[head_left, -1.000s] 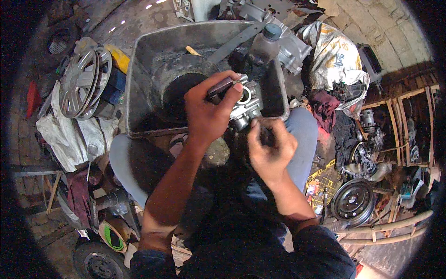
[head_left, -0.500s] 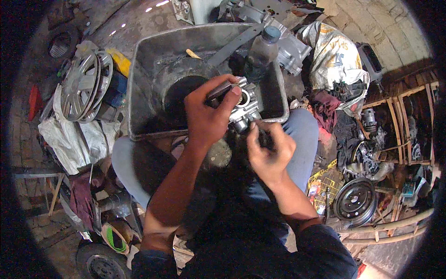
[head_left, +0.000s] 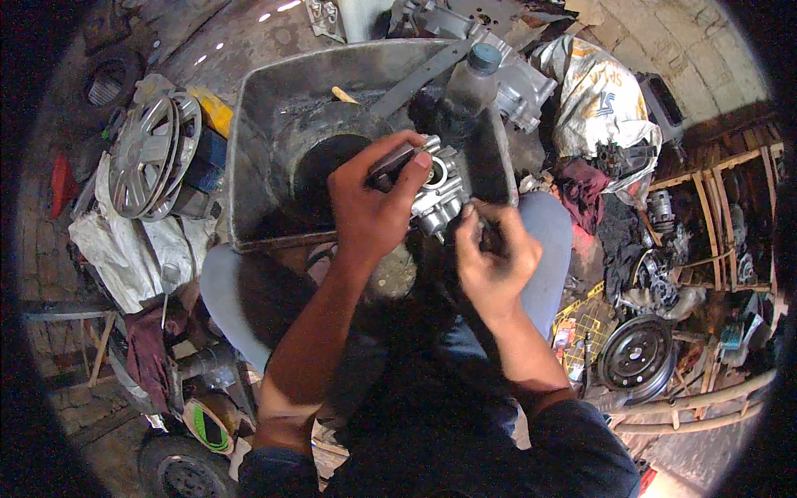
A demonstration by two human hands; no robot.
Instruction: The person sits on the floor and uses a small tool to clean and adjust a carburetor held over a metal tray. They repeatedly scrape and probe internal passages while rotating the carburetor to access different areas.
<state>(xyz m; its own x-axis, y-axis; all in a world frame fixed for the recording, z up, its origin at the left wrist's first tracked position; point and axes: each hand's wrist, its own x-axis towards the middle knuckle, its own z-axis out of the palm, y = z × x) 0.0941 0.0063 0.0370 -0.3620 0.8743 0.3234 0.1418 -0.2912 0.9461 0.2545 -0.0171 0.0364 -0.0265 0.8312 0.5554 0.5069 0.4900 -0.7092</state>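
Observation:
My left hand [head_left: 371, 195] grips a silver metal carburetor [head_left: 438, 197], thumb on top beside its round bore and fingers behind it. A dark, rod-like piece also shows between the thumb and forefinger of that hand; whether it belongs to the carburetor I cannot tell. At the carburetor's lower right side, my right hand [head_left: 501, 256] is closed in a pinch, fingertips next to the metal. Anything between those fingertips is too small or hidden. Both hands are over the near edge of a grey tub [head_left: 236, 166] set in front of my knees.
Inside the tub are a capped plastic bottle [head_left: 469, 98], a flat metal bar [head_left: 422, 79] and a small yellowish stick [head_left: 344, 96]. Wheel covers [head_left: 149, 158] lie to the left. A large metal casing [head_left: 525, 87], a white sack [head_left: 599, 104] and a black wheel rim [head_left: 635, 358] are at right.
My right hand has shifted slightly right and up along the carburetor's side, uncovering more of its lower end. The left hand and the carburetor stay nearly in place.

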